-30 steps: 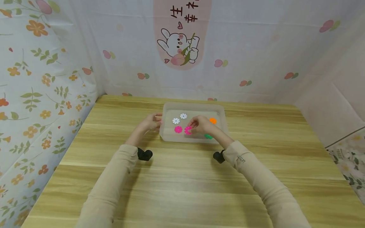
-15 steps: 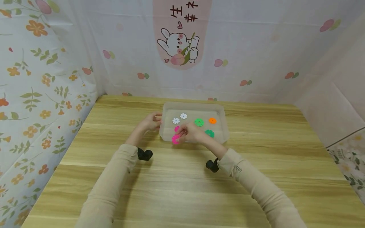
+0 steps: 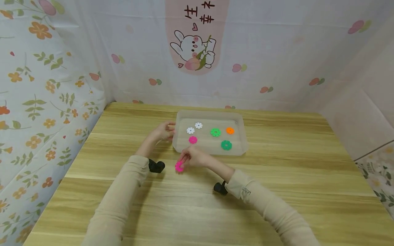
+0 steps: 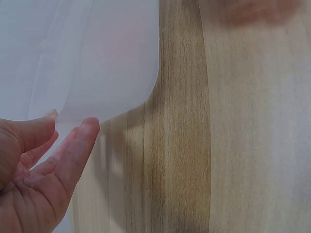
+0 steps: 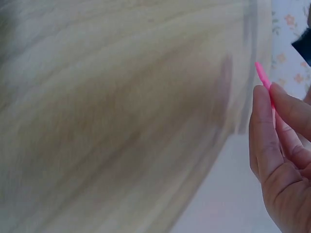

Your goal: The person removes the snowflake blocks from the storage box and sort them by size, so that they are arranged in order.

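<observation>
From here I see the person's right hand (image 3: 195, 157) pinching a pink notched disc (image 3: 178, 167) between thumb and fingers, over the wooden table (image 3: 197, 208), on the near side of the translucent tray (image 3: 210, 150) by its left corner. The left hand (image 3: 162, 131) has its fingers extended, the tips touching the tray's left end. Inside the tray, two white discs (image 3: 190, 130) and another pink disc (image 3: 193, 140) lie left, two green discs (image 3: 226, 145) and an orange disc (image 3: 230, 131) right.
</observation>
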The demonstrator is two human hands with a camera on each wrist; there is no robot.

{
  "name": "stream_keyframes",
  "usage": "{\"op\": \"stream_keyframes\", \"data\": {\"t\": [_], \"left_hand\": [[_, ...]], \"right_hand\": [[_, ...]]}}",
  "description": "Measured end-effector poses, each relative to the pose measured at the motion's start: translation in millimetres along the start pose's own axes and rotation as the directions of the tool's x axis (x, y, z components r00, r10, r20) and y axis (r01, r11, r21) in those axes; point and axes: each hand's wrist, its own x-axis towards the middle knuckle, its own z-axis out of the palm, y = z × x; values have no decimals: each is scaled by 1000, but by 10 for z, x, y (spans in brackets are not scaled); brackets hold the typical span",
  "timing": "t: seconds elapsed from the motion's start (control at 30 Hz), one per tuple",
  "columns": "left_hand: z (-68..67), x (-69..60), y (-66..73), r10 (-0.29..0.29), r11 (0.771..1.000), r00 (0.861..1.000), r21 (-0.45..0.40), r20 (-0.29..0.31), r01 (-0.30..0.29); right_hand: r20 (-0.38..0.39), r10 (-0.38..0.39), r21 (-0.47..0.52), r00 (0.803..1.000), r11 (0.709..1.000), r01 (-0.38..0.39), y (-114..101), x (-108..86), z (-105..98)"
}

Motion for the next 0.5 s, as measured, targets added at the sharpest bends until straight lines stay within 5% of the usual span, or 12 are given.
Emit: {"op": "stream_keyframes", "data": {"t": [0.2,0.5], "left_hand": [[2,-10,7,-13,1000,1000,-3,6,13],[-10,-1,2,-27,999,1000,-18,-3,26]], "right_hand": [[60,52,36,997,998,-54,28,76,130],[13,64,-32,998,997,-64,55,126,192]]}}
